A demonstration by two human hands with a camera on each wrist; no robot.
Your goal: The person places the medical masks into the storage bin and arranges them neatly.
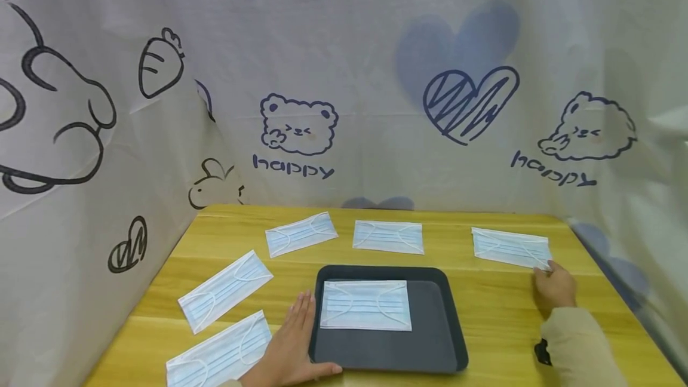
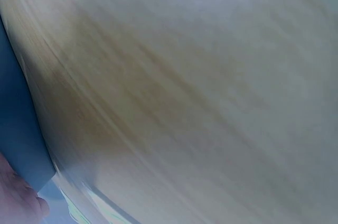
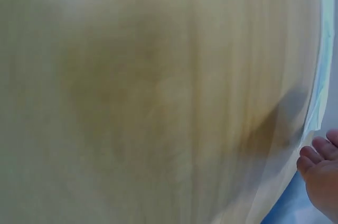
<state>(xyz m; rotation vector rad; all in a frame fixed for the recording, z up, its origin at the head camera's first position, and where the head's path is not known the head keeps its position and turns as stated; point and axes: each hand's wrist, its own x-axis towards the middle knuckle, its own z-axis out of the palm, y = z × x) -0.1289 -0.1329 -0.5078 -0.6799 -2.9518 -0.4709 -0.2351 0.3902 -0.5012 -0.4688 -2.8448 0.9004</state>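
Yellow tabletop (image 1: 505, 321) bears a mask (image 1: 507, 248) touching the right hand (image 1: 556, 287).

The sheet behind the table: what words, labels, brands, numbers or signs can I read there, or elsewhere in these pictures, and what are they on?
"happy": on the sheet, under the left bear drawing.
"happy": on the same sheet, under the right bear drawing, sloping downward.
No writing can be made out on the face masks or the tray; the wrist views show no readable text.
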